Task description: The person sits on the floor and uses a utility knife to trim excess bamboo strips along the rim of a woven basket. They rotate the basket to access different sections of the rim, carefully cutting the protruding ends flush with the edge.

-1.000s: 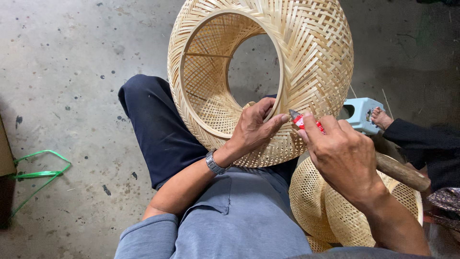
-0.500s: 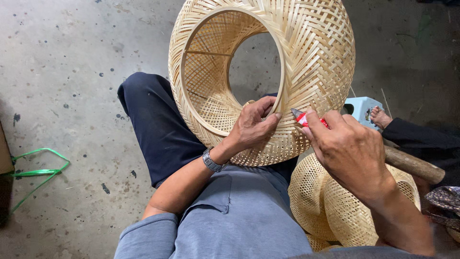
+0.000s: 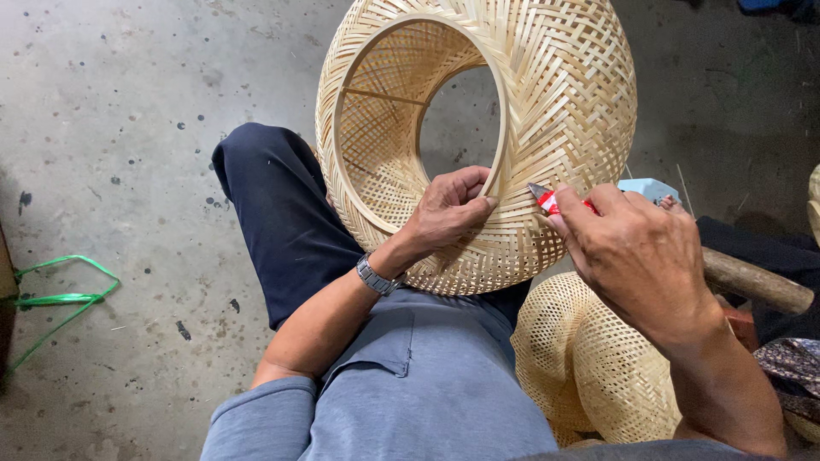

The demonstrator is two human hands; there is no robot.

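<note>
A large ring-shaped woven bamboo basket frame (image 3: 555, 94) rests tilted on my lap. My left hand (image 3: 448, 209), with a metal watch at the wrist, grips the inner rim of the frame, thumb over the edge. My right hand (image 3: 636, 256) is closed on a small red-handled cutter (image 3: 551, 201), whose metal tip touches the weave just right of my left hand. My dark trouser leg (image 3: 273, 213) stretches under the frame.
A second woven bamboo piece (image 3: 589, 358) lies by my right thigh. A wooden stick (image 3: 756, 282) and a light blue object (image 3: 649, 188) sit behind my right hand. A green plastic strap (image 3: 55, 294) lies on the concrete floor (image 3: 128, 128) at left.
The basket frame has turned slightly in my left hand. My right hand with the cutter has stayed at the weave's edge, shifting only a little.
</note>
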